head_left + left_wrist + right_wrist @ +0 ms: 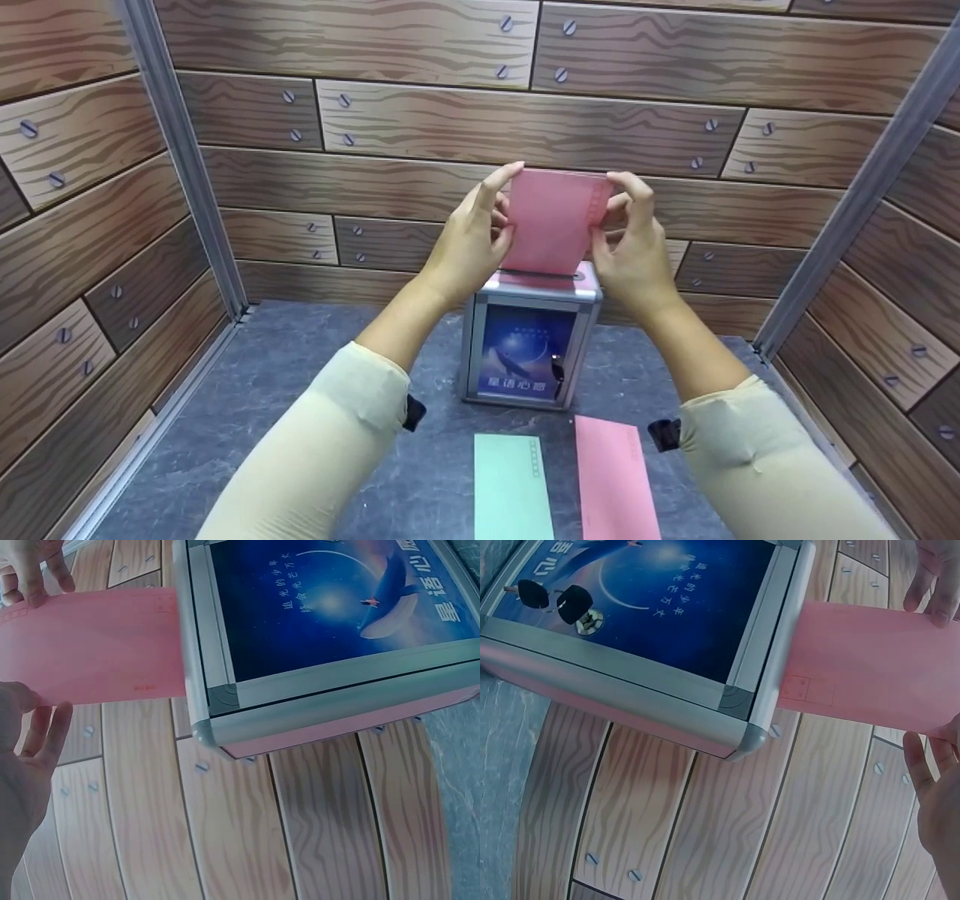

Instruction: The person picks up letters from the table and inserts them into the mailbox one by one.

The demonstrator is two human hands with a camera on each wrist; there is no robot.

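Observation:
A pink envelope (553, 217) stands upright over the box (529, 300), its lower edge at the slot in the pink top. How deep it reaches inside is hidden. My left hand (472, 238) pinches the envelope's left edge between thumb and fingers, and my right hand (637, 247) pinches the right edge. The box has a silver frame and a blue front picture with a whale (394, 600). Keys (574, 604) hang from the lock on its front, seen in the right wrist view.
A green envelope (510, 487) and another pink envelope (615, 480) lie side by side on the dark grey tabletop (300, 360), in front of the box. Wood-patterned panels (450, 120) form the back and side walls, with metal posts (187, 150) at the corners.

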